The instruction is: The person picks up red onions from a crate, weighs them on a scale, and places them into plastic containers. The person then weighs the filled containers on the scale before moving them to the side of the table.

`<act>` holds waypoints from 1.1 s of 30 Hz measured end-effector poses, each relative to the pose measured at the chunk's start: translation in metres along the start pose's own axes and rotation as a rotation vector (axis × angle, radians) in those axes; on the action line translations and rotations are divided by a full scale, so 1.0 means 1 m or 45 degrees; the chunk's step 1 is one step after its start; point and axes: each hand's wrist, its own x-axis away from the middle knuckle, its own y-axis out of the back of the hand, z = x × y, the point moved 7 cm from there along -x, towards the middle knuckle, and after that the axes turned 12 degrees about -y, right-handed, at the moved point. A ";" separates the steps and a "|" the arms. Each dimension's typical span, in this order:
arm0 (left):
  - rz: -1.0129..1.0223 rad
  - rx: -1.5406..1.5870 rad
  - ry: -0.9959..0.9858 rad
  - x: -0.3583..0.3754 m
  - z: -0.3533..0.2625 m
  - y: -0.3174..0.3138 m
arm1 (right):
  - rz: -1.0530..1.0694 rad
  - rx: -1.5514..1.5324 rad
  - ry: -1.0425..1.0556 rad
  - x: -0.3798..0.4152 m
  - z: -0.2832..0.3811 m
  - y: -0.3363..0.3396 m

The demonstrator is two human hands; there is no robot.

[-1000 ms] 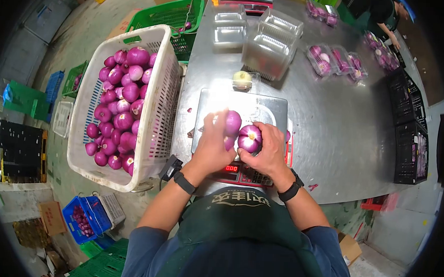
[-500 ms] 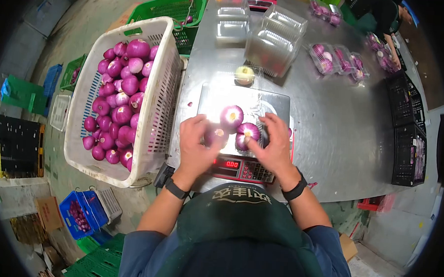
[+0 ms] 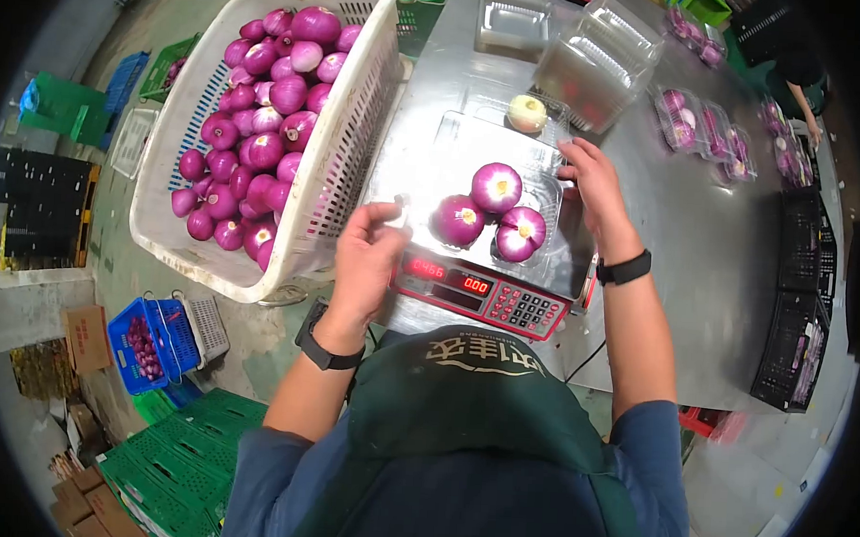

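Three purple onions (image 3: 490, 212) sit together in a clear plastic clamshell box (image 3: 543, 197) on a scale (image 3: 477, 295) with red lit digits. In the box's raised far part lies a pale peeled onion (image 3: 527, 113). My left hand (image 3: 367, 256) hovers at the scale's left edge, thumb and forefinger apart, holding nothing. On the other side my right hand (image 3: 595, 185) has its fingers spread, with the fingertips right at the box's right edge. Both hands are clear of the onions.
To the left stands a big white crate (image 3: 303, 205) heaped with purple onions. Stacked clear boxes (image 3: 597, 65) are behind the scale. Packed onions (image 3: 705, 132) lie at the back right, near a co-worker's arm (image 3: 804, 107). Black crates (image 3: 792, 323) line the right edge.
My hands have drawn back from the onions, left hand to the left and right hand to the right. The onions are let go, and the left display now shows lit digits. The view has shifted.
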 end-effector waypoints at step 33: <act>0.830 -0.968 -0.389 -0.020 0.040 -0.173 | 0.232 -0.416 -0.113 0.080 -0.112 0.110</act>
